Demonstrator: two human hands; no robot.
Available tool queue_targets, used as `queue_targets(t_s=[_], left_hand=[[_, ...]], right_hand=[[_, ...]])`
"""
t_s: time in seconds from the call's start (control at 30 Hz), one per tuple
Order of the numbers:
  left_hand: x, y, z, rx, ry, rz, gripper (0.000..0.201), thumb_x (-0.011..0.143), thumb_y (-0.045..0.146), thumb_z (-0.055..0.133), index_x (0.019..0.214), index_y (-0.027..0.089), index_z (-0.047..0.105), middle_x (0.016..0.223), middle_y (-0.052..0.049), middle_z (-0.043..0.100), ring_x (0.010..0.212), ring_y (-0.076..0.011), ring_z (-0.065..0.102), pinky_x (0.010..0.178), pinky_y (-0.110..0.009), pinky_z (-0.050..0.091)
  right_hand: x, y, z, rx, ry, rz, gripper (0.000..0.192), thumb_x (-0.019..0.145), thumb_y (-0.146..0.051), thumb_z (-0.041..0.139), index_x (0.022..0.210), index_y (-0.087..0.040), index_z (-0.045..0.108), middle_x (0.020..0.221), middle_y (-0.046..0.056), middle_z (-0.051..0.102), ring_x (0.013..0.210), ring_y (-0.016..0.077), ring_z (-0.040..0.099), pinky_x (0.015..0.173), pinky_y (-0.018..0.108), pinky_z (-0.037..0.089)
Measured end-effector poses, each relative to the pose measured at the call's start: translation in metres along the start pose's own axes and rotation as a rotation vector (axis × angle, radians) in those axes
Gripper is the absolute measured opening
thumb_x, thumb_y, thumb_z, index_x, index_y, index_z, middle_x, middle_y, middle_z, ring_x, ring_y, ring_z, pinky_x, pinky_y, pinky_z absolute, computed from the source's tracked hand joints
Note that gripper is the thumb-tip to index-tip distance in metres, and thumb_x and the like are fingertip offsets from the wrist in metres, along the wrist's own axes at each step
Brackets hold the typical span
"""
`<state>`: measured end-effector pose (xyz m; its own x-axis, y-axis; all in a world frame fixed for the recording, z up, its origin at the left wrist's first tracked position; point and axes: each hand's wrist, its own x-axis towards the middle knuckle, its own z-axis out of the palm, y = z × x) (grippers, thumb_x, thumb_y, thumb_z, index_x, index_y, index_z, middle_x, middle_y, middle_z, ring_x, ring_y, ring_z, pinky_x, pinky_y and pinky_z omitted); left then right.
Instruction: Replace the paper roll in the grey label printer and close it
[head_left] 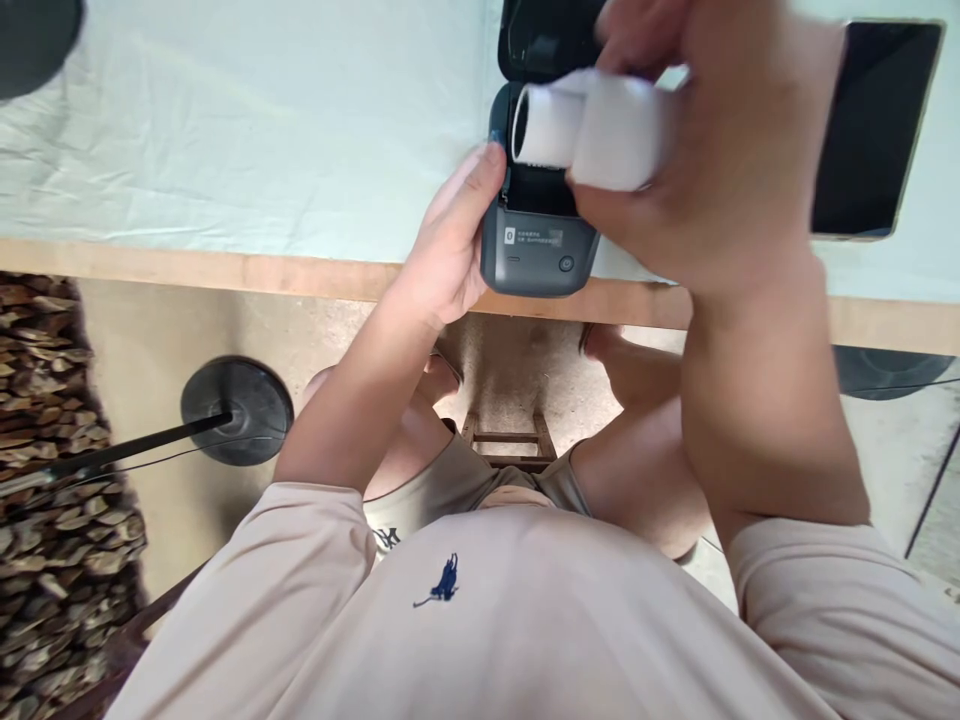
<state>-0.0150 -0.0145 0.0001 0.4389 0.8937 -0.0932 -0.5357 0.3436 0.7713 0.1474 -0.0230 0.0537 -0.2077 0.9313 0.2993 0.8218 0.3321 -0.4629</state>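
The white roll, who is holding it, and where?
The right hand holds the white paper roll around its right end, above the open grey printer. The left hand steadies the printer's left side.

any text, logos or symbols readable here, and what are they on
Label printer: a small white square icon beside two lines of pale print, too small and blurred to read.
Shirt: a dark blue embroidered emblem, no letters.
Shorts: a dark interlocked monogram, partly hidden, not legible.
Paper roll and tablet: no text.

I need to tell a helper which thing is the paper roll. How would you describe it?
Find the small dark printer at the table's near edge, lid open. Just above it, the right hand holds the paper roll: the only white cylinder there.
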Motion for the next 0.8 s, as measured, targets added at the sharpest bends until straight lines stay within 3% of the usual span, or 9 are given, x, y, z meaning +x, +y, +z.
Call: queue_targets(t_s=[0.17, 0.27, 0.43, 0.57, 0.63, 0.7, 0.77, 0.8], left_hand=[[0.000, -0.001, 0.000, 0.083, -0.012, 0.054, 0.024, 0.090, 0.031, 0.041, 0.092, 0.021, 0.063, 0.091, -0.002, 0.066, 0.100, -0.0170, 0.063, 0.086, -0.028, 0.051], [0.002, -0.001, -0.003, 0.080, -0.027, 0.031, 0.022, 0.090, 0.033, 0.042, 0.092, 0.022, 0.061, 0.092, -0.001, 0.065, 0.094, -0.0158, 0.064, 0.083, -0.027, 0.051], [0.002, 0.000, -0.005, 0.024, -0.050, 0.024, 0.027, 0.091, 0.036, 0.038, 0.097, 0.018, 0.057, 0.096, -0.005, 0.064, 0.102, -0.0174, 0.061, 0.092, -0.033, 0.050], [0.000, 0.002, -0.005, 0.025, -0.034, 0.024, 0.010, 0.084, 0.029, 0.052, 0.091, 0.025, 0.057, 0.088, -0.001, 0.062, 0.083, -0.0131, 0.061, 0.076, -0.026, 0.050], [0.000, 0.003, -0.007, 0.073, -0.024, 0.025, 0.015, 0.078, 0.022, 0.059, 0.092, 0.026, 0.058, 0.085, 0.001, 0.062, 0.079, -0.0131, 0.061, 0.073, -0.025, 0.049], [0.000, 0.003, -0.010, 0.136, -0.027, 0.013, 0.025, 0.074, 0.016, 0.061, 0.096, 0.028, 0.058, 0.088, 0.002, 0.064, 0.084, -0.0149, 0.061, 0.077, -0.027, 0.049], [0.000, 0.003, -0.011, 0.195, -0.039, -0.015, 0.032, 0.071, 0.015, 0.062, 0.098, 0.031, 0.058, 0.090, 0.002, 0.065, 0.088, -0.0168, 0.061, 0.079, -0.028, 0.050], [0.000, 0.003, -0.012, 0.213, -0.047, -0.028, 0.035, 0.069, 0.014, 0.063, 0.099, 0.032, 0.058, 0.090, 0.002, 0.065, 0.088, -0.0174, 0.060, 0.079, -0.028, 0.050]], right_hand=[[0.004, -0.004, 0.013, -0.247, -0.048, 0.035, 0.025, 0.074, -0.033, 0.049, 0.095, -0.020, 0.056, 0.095, 0.003, 0.058, 0.096, 0.0216, 0.053, 0.087, 0.034, 0.037], [0.003, 0.003, 0.015, -0.177, -0.053, 0.012, 0.023, 0.074, -0.033, 0.049, 0.094, -0.023, 0.058, 0.090, 0.000, 0.061, 0.096, 0.0195, 0.054, 0.086, 0.033, 0.035], [-0.007, 0.003, 0.018, -0.117, 0.058, -0.125, 0.023, 0.070, -0.030, 0.052, 0.092, -0.028, 0.060, 0.091, -0.003, 0.062, 0.098, 0.0196, 0.055, 0.082, 0.033, 0.032], [-0.012, -0.003, 0.018, -0.025, 0.073, -0.239, 0.022, 0.075, -0.044, 0.054, 0.086, -0.027, 0.063, 0.088, -0.005, 0.063, 0.094, 0.0164, 0.056, 0.085, 0.034, 0.034], [-0.012, -0.003, 0.017, 0.042, 0.096, -0.258, 0.030, 0.081, -0.049, 0.046, 0.080, -0.023, 0.061, 0.080, -0.004, 0.062, 0.085, 0.0116, 0.056, 0.083, 0.032, 0.038], [-0.010, -0.003, 0.013, 0.104, 0.224, -0.188, 0.033, 0.087, -0.044, 0.038, 0.080, -0.019, 0.058, 0.080, -0.001, 0.059, 0.082, 0.0089, 0.055, 0.077, 0.028, 0.040], [-0.007, -0.002, 0.009, 0.178, 0.307, -0.025, 0.026, 0.087, -0.038, 0.040, 0.097, -0.019, 0.055, 0.101, 0.002, 0.056, 0.095, 0.0098, 0.054, 0.077, 0.026, 0.041], [-0.006, -0.002, 0.008, 0.238, 0.268, 0.068, 0.028, 0.086, -0.037, 0.043, 0.108, -0.022, 0.049, 0.115, 0.001, 0.050, 0.106, 0.0109, 0.051, 0.082, 0.026, 0.042]])
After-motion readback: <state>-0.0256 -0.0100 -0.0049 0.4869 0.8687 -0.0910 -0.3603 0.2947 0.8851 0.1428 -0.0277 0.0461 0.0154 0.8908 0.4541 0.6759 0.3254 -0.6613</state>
